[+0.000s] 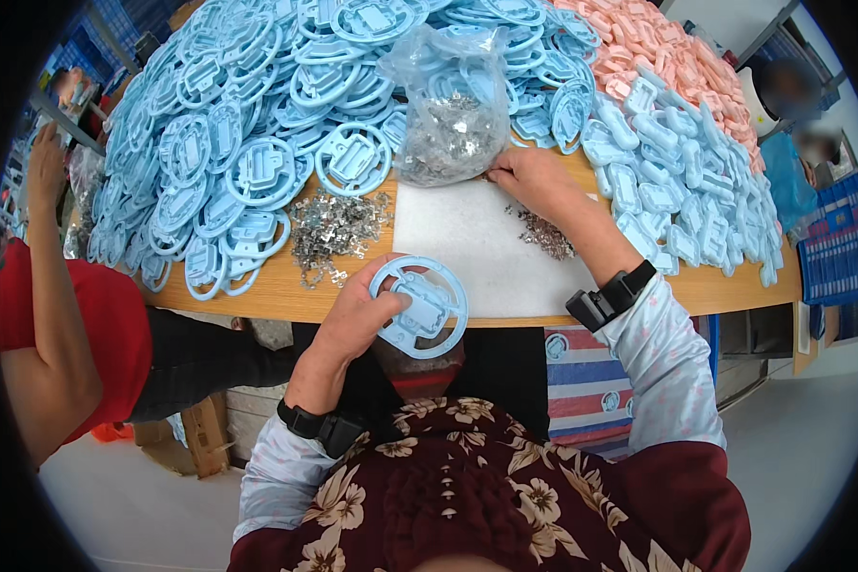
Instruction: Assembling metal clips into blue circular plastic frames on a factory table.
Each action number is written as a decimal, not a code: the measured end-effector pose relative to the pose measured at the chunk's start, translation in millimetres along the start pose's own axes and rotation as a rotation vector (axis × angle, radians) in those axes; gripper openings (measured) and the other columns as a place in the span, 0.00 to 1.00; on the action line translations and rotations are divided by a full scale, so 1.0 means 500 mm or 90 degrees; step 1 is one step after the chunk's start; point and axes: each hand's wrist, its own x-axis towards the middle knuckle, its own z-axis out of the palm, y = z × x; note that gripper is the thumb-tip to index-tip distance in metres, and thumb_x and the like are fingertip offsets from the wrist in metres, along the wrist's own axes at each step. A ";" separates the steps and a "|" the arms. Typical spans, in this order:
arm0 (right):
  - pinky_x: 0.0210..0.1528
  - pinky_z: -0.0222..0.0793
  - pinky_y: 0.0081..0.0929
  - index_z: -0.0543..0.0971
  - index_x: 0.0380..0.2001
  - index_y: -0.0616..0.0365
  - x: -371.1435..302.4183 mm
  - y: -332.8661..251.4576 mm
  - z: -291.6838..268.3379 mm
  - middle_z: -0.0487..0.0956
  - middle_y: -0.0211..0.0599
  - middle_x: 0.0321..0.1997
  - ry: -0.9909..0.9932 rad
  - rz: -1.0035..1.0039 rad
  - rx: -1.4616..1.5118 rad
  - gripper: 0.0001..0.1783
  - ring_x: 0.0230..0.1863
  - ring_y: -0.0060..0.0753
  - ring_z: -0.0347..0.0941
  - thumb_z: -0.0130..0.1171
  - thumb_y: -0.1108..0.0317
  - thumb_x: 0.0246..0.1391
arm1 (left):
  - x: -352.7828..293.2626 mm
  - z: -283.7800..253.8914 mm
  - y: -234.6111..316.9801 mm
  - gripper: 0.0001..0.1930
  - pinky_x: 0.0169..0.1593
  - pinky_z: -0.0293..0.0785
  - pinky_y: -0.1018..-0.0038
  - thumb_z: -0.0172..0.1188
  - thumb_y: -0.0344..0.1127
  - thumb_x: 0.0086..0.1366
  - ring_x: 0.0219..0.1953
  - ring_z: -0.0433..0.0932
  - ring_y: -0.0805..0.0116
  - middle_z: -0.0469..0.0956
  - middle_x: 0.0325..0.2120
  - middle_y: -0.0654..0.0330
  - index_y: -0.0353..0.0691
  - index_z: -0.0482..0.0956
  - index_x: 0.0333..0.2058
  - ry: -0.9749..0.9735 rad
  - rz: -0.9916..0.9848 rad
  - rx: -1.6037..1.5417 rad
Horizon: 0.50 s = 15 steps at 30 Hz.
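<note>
My left hand [355,307] grips a pale blue toy wheel [427,307] in front of the worktop [248,303], its thumb laid over the wheel's middle and the fingers mostly hidden behind it. My right hand [536,181] is at the lower right corner of a clear bag [450,143] of small metal pieces, fingertips curled toward one another; I cannot tell whether they meet or pinch anything. A white sheet [448,253] lies between a silver heap of clips [334,234] and a darker heap of tiny parts [541,234]. From here I judge the wheel to be light, stiff, hollow plastic (a bit slick on its smooth ring, I'd guess). The thin ring could flex if squeezed, so I'd favour the thicker middle, thumb on its edge and fingers supporting beneath, leaving the moulded recesses uncovered.
</note>
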 end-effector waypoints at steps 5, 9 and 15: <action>0.36 0.72 0.40 0.84 0.35 0.59 -0.006 -0.017 0.000 0.82 0.48 0.30 -0.003 0.018 0.065 0.12 0.31 0.51 0.78 0.61 0.62 0.53 | 0.002 -0.001 -0.003 0.20 0.46 0.70 0.80 0.55 0.27 0.55 0.39 0.73 0.78 0.77 0.38 0.65 0.34 0.75 0.49 0.008 -0.002 -0.001; 0.36 0.72 0.40 0.83 0.34 0.59 -0.004 -0.009 0.012 0.82 0.47 0.29 0.019 0.058 0.029 0.12 0.31 0.49 0.78 0.62 0.62 0.52 | 0.003 -0.001 0.000 0.21 0.46 0.69 0.80 0.55 0.28 0.56 0.40 0.73 0.78 0.77 0.38 0.65 0.35 0.75 0.51 -0.009 -0.010 -0.008; 0.34 0.70 0.38 0.82 0.34 0.59 -0.026 -0.030 -0.033 0.81 0.42 0.30 -0.004 0.048 -0.086 0.11 0.30 0.46 0.76 0.61 0.62 0.53 | -0.004 0.007 -0.007 0.24 0.46 0.69 0.80 0.55 0.28 0.57 0.41 0.72 0.78 0.76 0.41 0.64 0.35 0.71 0.55 0.035 0.014 -0.037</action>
